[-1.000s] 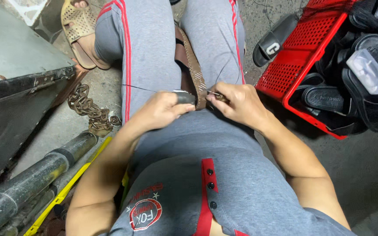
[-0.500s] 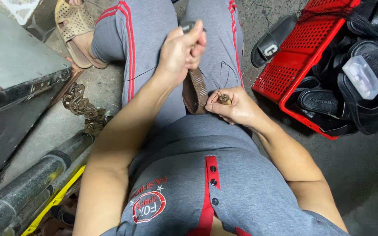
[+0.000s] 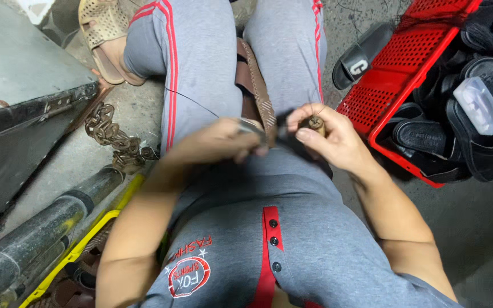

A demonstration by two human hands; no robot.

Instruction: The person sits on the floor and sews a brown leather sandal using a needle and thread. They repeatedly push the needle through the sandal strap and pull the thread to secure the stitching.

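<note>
A brown sandal (image 3: 256, 85) with a woven strap is wedged between my thighs. Blurred by motion, my left hand (image 3: 223, 141) is closed on a thin metal tool (image 3: 252, 129) at the sandal's near end. A dark thread (image 3: 192, 102) runs from it across my left thigh. Just right of the sandal, my right hand (image 3: 329, 141) pinches a small brown round piece (image 3: 316, 122) between thumb and fingers. The two hands nearly touch over my lap.
A red plastic crate (image 3: 397, 63) at right holds several black sandals and a clear plastic box (image 3: 479, 105). A black slide (image 3: 363, 54) lies beside it. At left are a grey metal box (image 3: 24, 85), a rusty chain (image 3: 115, 140), a dark pipe (image 3: 47, 228) and a yellow bar (image 3: 95, 228).
My left hand rose away from me with the tool, drawing the thread out, then came back down to the sandal. My right hand stayed by the sandal.
</note>
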